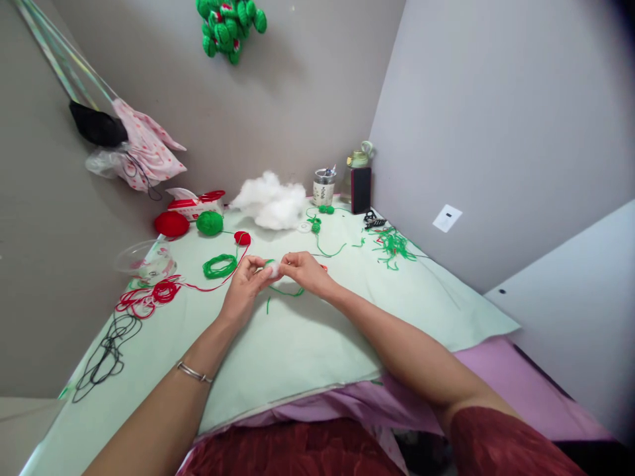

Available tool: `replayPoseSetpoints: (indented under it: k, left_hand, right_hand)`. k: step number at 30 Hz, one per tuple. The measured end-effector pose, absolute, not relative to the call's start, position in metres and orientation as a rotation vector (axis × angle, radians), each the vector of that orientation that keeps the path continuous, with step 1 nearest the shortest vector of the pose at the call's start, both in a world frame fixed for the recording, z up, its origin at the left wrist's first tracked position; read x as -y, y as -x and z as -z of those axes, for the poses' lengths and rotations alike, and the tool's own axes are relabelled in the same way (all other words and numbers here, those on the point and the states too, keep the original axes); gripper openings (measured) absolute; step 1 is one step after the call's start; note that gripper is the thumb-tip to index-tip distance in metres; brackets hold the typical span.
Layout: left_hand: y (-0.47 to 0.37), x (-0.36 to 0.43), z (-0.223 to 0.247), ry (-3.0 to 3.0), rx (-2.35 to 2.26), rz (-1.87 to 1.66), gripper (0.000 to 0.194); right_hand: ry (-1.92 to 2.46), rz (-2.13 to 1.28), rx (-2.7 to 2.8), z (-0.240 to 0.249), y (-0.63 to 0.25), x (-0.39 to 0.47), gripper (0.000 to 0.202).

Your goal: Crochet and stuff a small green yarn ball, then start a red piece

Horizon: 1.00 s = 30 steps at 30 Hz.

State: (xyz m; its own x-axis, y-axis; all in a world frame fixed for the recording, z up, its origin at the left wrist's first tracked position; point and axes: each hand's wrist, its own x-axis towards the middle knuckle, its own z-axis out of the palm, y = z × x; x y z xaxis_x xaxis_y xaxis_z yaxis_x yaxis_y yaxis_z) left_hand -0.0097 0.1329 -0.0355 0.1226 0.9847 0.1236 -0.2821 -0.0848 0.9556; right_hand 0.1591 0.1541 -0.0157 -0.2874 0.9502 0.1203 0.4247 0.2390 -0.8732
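My left hand (248,281) pinches a small green crocheted piece (269,262) with a tuft of white stuffing (274,270) showing at its side. From the right, my right hand (303,270) meets it, its thumb and fingers closed on the edge of the stuffing. A green yarn tail (290,292) curves over the table below both hands. Behind them lies a big heap of white stuffing (272,201). Left of my left hand are a coil of green yarn (219,266) and a small red ball (243,238).
Red (171,224) and green yarn balls (209,223) sit by a tissue box (196,208) at the back left. A clear bowl (149,264), red yarn and black cord (104,354) line the left edge. A pen can (323,188), phone (361,190), scissors (370,219) and green scraps (394,246) are at right.
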Motion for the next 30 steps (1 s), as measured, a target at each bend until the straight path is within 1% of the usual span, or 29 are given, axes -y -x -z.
replayPoseSetpoints:
  k: [4, 7, 13, 18, 21, 24, 25, 30]
  left_hand:
    - [0.009, -0.135, 0.040, -1.147, -0.880, -1.304, 0.046]
    - [0.010, -0.136, 0.043, -1.155, -0.914, -1.311, 0.047]
    - [0.012, -0.143, 0.055, -1.154, -1.054, -1.321, 0.025]
    - [0.012, -0.146, 0.061, -1.114, -1.118, -1.262, 0.036]
    - [0.012, -0.144, 0.058, -1.084, -1.082, -1.258, 0.033]
    - [0.012, -0.140, 0.052, -1.066, -1.007, -1.288, 0.021]
    - [0.012, -0.139, 0.049, -1.063, -0.977, -1.289, 0.020]
    - [0.012, -0.135, 0.040, -1.063, -0.859, -1.228, 0.036]
  right_hand:
    - [1.288, -0.907, 1.892, 0.014, -0.156, -0.150, 0.022]
    - [1.288, -0.789, 1.968, 0.011, -0.153, -0.143, 0.025]
    - [1.282, -0.657, 2.141, 0.012, -0.141, -0.125, 0.017]
    - [1.303, -0.637, 2.160, 0.019, -0.136, -0.126, 0.012]
    - [1.332, -0.650, 2.087, 0.023, -0.136, -0.134, 0.011]
    - [1.328, -0.750, 1.999, 0.026, -0.140, -0.142, 0.015]
    - [1.317, -0.798, 1.972, 0.026, -0.141, -0.144, 0.017]
    - [1.252, -0.960, 1.869, 0.024, -0.149, -0.152, 0.029]
